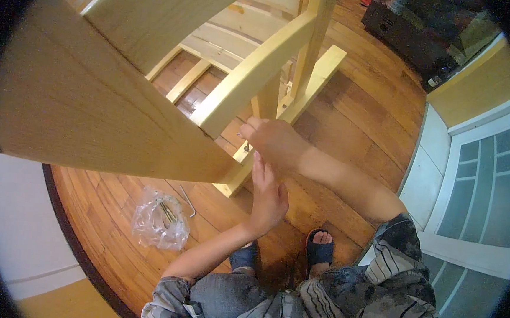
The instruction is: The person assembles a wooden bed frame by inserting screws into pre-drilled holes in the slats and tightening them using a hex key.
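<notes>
A pale wooden furniture frame stands before me, with a base rail (314, 92) running along the floor and a curved crosspiece (255, 70) above it. My right hand (277, 144) is closed beside an upright over the rail. A small metal tip shows at its fingers, but what they grip is mostly hidden. Just below those fingers, a dark bolt or hole (247, 148) is visible in the rail. My left hand (268, 201) reaches up from below, fingers stretched, fingertips close to that spot. Whether they touch the wood I cannot tell.
A wide wooden board (105, 101) fills the left side. On the floor lie a clear plastic bag (158, 226) of metal bolts and an L-shaped hex key (189, 201). A black cabinet (399, 39) stands far right, a white glass-panelled door (483, 192) at right. My sandalled feet are below.
</notes>
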The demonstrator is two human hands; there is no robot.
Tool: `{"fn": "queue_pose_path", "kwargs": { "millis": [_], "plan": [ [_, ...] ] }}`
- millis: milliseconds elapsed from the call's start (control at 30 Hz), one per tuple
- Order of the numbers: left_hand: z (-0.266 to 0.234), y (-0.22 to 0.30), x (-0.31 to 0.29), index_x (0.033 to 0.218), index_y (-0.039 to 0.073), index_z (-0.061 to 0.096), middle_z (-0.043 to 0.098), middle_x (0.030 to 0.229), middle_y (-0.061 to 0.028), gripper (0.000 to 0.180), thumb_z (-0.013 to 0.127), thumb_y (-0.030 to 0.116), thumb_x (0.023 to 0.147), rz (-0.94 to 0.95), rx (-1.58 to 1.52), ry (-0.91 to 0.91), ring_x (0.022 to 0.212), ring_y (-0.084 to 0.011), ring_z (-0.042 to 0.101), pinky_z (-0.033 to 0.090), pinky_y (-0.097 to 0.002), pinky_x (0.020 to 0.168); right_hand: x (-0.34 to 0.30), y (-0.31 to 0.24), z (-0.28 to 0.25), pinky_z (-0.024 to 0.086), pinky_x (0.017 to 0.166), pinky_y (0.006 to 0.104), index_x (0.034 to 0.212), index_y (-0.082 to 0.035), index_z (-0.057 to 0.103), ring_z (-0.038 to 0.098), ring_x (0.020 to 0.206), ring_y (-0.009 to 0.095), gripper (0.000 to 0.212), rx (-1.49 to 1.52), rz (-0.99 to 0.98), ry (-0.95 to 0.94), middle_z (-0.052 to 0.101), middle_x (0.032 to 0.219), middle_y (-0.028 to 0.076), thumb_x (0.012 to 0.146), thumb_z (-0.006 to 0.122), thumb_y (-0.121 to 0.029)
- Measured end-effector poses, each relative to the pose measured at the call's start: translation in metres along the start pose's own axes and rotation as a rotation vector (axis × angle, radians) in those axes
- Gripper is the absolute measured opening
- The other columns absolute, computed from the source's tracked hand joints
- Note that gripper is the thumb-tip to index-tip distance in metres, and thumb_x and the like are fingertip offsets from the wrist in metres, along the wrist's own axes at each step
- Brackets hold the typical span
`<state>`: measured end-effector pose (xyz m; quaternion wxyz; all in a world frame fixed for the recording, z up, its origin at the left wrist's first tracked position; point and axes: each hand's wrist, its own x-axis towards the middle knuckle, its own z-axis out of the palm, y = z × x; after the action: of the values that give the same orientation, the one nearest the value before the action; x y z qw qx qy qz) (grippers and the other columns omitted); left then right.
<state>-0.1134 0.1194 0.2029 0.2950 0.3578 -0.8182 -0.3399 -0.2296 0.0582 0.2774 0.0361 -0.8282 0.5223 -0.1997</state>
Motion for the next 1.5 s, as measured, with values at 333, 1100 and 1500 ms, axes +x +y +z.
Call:
{"fn": "queue_pose_path", "kwargs": {
  "millis": [333, 1100, 1500],
  "plan": [
    [-0.002, -0.011, -0.005, 0.118, -0.012, 0.018, 0.017, 0.123, -0.0295, 0.058, 0.044, -0.005, 0.066, -0.016, 0.037, 0.044, 0.116, -0.0415, 0.018, 0.017, -0.0407, 0.097, 0.003, 0.001, 0.003, 0.042, 0.051, 0.0313, 0.071, -0.004, 0.042, 0.051, 0.065, 0.025, 0.023, -0.020, -0.147, 0.085, 0.045, 0.069, 0.011, 0.054, 0.056, -0.009],
    [-0.142, -0.088, 0.016, 0.087, -0.001, 0.051, 0.057, 0.076, -0.0034, 0.014, 0.051, 0.008, 0.077, -0.251, -0.083, 0.223, 0.064, -0.0111, 0.052, 0.042, -0.0223, 0.060, 0.026, 0.013, 0.010, 0.043, 0.057, 0.0361, 0.073, -0.006, 0.049, 0.053, 0.066, 0.027, 0.006, 0.122, -0.104, -0.066, 0.051, 0.070, 0.011, 0.074, 0.050, -0.012],
    [-0.087, -0.091, 0.107, 0.089, -0.001, 0.055, 0.059, 0.080, -0.0053, 0.015, 0.054, 0.006, 0.075, -0.264, -0.819, -0.282, 0.067, -0.0113, 0.054, 0.044, -0.0243, 0.059, 0.033, -0.003, 0.020, 0.043, 0.055, 0.0342, 0.071, -0.008, 0.053, 0.054, 0.063, 0.026, 0.007, 0.368, 0.197, 0.053, 0.055, 0.066, 0.009, 0.073, 0.047, -0.011]
  ]
}}
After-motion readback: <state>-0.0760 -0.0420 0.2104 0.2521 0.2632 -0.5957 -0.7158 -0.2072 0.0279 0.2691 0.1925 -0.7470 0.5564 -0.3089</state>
